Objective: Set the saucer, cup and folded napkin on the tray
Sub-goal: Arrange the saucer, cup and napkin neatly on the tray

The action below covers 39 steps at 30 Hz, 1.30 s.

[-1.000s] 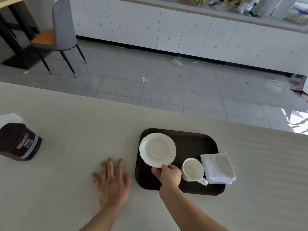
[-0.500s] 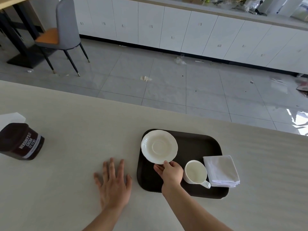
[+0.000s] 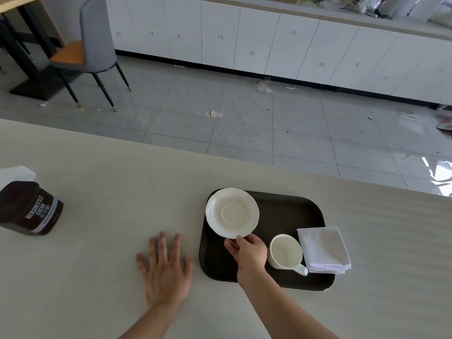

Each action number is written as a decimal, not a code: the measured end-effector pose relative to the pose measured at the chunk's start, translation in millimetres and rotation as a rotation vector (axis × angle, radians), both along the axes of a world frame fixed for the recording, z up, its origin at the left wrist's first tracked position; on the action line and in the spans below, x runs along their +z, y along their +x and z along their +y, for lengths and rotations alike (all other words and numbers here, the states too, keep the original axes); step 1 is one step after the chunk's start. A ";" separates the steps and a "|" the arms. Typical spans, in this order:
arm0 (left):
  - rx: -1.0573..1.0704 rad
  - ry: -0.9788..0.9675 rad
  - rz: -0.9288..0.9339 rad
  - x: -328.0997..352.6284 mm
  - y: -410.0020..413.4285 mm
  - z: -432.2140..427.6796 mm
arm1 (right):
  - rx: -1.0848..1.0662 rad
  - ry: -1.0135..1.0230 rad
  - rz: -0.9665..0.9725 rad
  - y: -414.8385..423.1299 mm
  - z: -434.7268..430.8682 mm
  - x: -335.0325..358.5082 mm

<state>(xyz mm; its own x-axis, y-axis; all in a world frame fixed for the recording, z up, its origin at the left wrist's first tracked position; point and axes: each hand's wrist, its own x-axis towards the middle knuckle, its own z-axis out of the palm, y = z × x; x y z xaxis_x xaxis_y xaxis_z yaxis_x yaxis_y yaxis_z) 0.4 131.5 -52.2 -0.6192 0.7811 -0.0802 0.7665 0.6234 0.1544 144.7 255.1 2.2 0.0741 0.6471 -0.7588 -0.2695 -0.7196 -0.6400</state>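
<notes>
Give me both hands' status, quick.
Left hand: open, flat on the counter, holding nothing.
Right hand: fingers closed on the near rim of the saucer at the tray.

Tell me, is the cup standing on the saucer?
No, the cup stands directly on the tray, apart from the saucer, whose near rim the right hand holds.

White saucer [image 3: 232, 212], cup [image 3: 285, 252], napkin [image 3: 323, 249]; dark-brown tray [image 3: 283, 211]
</notes>
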 end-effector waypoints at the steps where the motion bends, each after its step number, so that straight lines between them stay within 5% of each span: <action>1: 0.001 0.002 -0.001 -0.1 0.2 0.2 | 0.001 0.005 0.013 -0.1 -0.4 -0.2; 20: 0.017 -0.007 -0.005 0.2 0.6 -0.2 | 0.093 0.028 0.067 9.7 -15.4 13.9; 29: 0.025 0.009 -0.026 0.5 0.2 0.0 | 0.388 0.364 -0.194 51.6 -45.2 48.9; 39: 0.021 0.017 -0.036 2.4 2.6 -0.7 | 0.387 0.630 -0.834 142.8 -23.1 58.4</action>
<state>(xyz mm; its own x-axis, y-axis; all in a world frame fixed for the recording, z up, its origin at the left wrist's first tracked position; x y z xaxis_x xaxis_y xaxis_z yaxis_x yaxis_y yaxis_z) 3.0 130.7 -49.8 -0.6325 0.7694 -0.0897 0.7471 0.6365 0.1917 287.4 232.0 60.6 0.1176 0.9887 -0.0930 0.5873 -0.1448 -0.7963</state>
